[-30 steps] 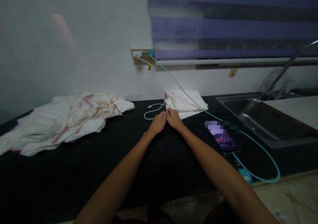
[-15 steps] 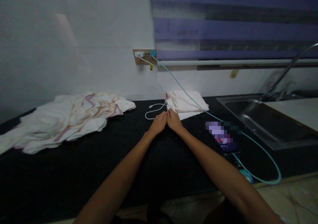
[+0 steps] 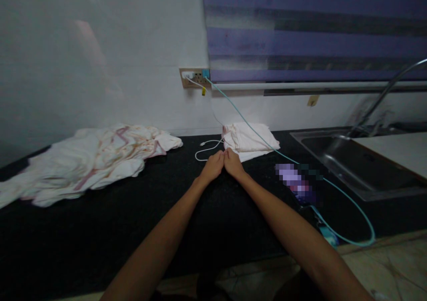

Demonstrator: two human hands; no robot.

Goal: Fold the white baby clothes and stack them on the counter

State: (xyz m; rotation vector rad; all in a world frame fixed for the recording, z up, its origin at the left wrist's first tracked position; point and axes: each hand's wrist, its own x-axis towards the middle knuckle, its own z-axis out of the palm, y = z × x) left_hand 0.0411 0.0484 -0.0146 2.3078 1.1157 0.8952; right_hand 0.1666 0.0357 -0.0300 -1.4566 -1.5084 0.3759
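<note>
My left hand [image 3: 212, 166] and my right hand [image 3: 232, 163] rest side by side on the black counter [image 3: 100, 221], knuckles touching, fingers curled in. Nothing shows inside either hand. Just beyond them lies a folded white cloth [image 3: 248, 138], its near edge close to my right hand. A loose white cable [image 3: 207, 147] loops on the counter right behind my left hand.
A crumpled white cloth with pink stripes [image 3: 93, 158] covers the counter's left part. A phone [image 3: 298, 185] lies to the right, on a teal cable [image 3: 353, 207] running to the wall outlet [image 3: 193, 76]. A steel sink [image 3: 353, 163] and faucet [image 3: 383, 96] sit far right.
Both hands stay together in the same spot. Only the view has shifted slightly.
</note>
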